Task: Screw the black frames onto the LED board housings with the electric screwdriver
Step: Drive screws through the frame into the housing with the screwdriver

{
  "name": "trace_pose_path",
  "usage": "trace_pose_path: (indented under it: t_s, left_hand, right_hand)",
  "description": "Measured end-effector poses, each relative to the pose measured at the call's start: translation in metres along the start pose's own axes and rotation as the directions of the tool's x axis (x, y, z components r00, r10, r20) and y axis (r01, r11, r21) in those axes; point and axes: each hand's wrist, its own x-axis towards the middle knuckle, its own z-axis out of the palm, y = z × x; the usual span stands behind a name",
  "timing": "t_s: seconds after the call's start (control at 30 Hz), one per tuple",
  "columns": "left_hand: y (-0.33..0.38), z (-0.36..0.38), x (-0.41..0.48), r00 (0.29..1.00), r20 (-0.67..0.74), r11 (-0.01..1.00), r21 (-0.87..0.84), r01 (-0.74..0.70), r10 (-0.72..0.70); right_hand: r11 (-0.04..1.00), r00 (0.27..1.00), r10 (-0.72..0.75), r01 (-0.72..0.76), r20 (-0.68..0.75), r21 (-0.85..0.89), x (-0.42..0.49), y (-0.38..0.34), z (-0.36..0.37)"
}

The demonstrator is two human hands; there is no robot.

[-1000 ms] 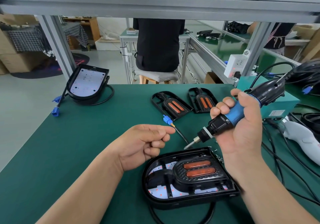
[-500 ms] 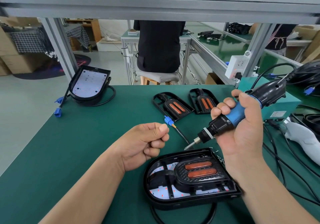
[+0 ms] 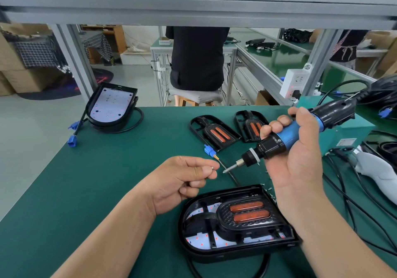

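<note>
Right hand (image 3: 294,161) grips blue-black screwdriver (image 3: 285,137); left hand (image 3: 184,183) pinches what looks like a screw (image 3: 212,167).

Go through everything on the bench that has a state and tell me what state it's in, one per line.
Electric screwdriver: held in right hand, bit bare.
Screw: pinched in left hand.
Near housing: frame laid on.
Far housing: no frame.
Two spare frames: lying loose.

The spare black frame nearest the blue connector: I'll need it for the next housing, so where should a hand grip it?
Probably by its open-ribbed narrow end, coming from above on the left: the black frame lies flat on the green mat, its cut-outs give finger holds, and that side avoids the second frame and the orange strips.
</note>
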Motion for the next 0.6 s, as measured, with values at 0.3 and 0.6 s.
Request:
trace_pose_path:
  t_s: [0.3, 0.6]
  left_hand:
    - [0.0001, 0.0045, 0.0007, 1.0, 0.016, 0.995, 0.105, -0.003, 0.001]
    - [-0.0004, 0.0073, -0.0017, 0.999, 0.034, 0.989, 0.148, -0.004, -0.001]
  right_hand:
    - [1.0, 0.999, -0.019, 0.02, 0.044, -0.011, -0.0015, 0.0003, 0.0071]
    - [0.998, 0.996, -0.007, 0.013, 0.09, -0.063, -0.0053, 0.0015, 0.0068]
